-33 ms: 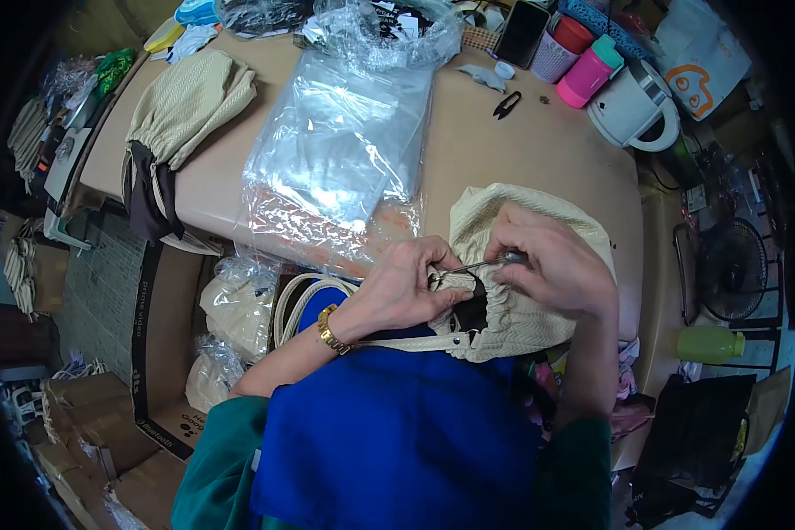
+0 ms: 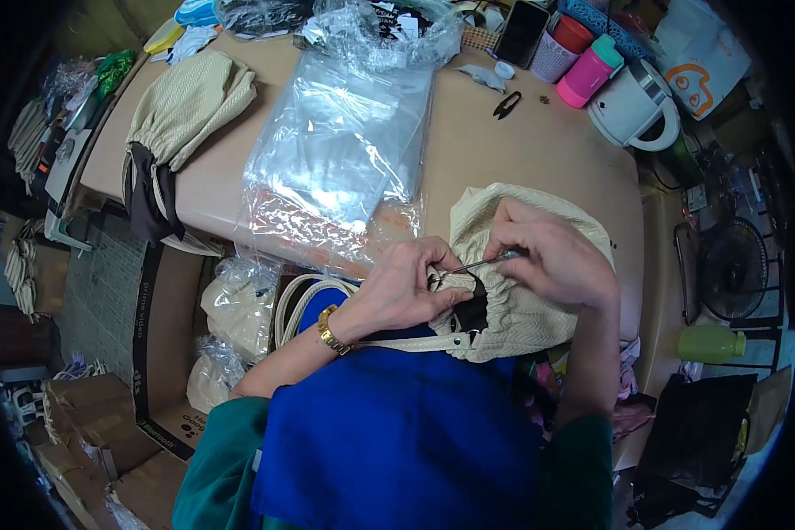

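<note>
A cream textured fabric bag (image 2: 552, 309) with a gathered mouth and dark lining lies at the table's front edge, partly over my lap. My left hand (image 2: 406, 287) pinches the bag's gathered edge between thumb and fingers. In my right hand (image 2: 552, 256) is a thin metal-shafted tool (image 2: 481, 263) with a dark handle, like an awl or small screwdriver. Its shaft points left, toward my left fingertips at the gathered edge. The tip is hidden there. A cream strap (image 2: 406, 344) with a metal fitting runs left from the bag.
Clear plastic bags (image 2: 340, 141) lie stacked mid-table. Another cream bag (image 2: 185, 110) rests at the left. Behind my hands are black thread snips (image 2: 507, 105), a pink bottle (image 2: 589, 72) and a white kettle (image 2: 632, 106). An open cardboard box (image 2: 163, 344) stands below left, a fan (image 2: 731, 268) at right.
</note>
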Motion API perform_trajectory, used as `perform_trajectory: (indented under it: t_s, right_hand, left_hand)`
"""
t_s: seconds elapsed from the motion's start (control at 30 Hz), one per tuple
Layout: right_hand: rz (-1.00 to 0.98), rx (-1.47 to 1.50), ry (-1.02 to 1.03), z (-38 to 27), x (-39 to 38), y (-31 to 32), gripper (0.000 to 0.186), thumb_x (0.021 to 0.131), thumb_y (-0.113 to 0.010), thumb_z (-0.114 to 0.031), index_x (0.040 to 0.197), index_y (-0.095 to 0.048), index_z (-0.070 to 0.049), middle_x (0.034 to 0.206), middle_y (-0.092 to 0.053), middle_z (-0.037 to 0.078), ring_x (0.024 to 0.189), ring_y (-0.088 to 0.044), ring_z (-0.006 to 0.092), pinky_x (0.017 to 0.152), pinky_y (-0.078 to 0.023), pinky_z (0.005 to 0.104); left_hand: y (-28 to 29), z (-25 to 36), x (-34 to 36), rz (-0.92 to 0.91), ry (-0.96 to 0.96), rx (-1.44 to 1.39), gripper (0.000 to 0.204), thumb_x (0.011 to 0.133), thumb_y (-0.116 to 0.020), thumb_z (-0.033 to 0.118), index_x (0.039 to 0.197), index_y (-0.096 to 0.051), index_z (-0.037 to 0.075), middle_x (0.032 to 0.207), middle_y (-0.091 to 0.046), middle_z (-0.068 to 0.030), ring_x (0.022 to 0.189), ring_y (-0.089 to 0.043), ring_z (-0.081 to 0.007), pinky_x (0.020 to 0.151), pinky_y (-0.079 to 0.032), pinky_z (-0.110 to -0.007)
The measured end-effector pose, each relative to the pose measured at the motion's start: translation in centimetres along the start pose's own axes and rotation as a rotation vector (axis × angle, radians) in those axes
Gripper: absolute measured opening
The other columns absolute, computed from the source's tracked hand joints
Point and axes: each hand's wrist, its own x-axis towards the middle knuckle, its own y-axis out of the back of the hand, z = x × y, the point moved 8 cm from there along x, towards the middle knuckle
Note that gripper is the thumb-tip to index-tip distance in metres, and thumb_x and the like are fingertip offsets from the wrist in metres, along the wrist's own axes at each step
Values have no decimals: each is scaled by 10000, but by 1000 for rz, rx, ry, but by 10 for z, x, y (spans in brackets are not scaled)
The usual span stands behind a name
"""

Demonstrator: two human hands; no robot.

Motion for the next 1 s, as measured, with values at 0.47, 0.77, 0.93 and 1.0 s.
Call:
perform_trajectory:
  t_s: [0.47,0.77,0.93,1.0]
  right_hand:
    - [-53,60,183,24,22,-7,141,814,-681,-86,947,-697,-41,859,-653,104,873,-631,289,773,-479,393]
    - [169,-41,130,-12,-14,-1,160,788,-666,23,936,-712,-18,788,-556,109,771,-603,287,684,-466,379]
    - [377,-207,65,-15,-35,-12,181,813,-633,-7,976,-695,-58,848,-560,106,774,-601,311,692,-467,425]
    - [442,-233,50,-12,-41,-18,184,813,-628,1,971,-695,-68,849,-557,100,763,-597,298,677,-463,420]
  left_hand:
    - [2,1,3,-19,-30,-63,343,731,-867,220,926,-695,-3,828,-720,-77,511,-478,-78,509,-402,-271]
    - [2,-3,3,-17,26,-113,312,729,-888,202,912,-709,23,786,-675,-16,623,-468,-42,577,-400,-241]
    - [4,1,2,-19,30,-87,310,728,-889,206,911,-713,27,783,-676,-14,614,-462,-40,570,-393,-236]
    - [2,-1,4,-9,-21,-93,313,728,-890,210,910,-713,27,778,-674,-13,612,-461,-43,571,-392,-235]
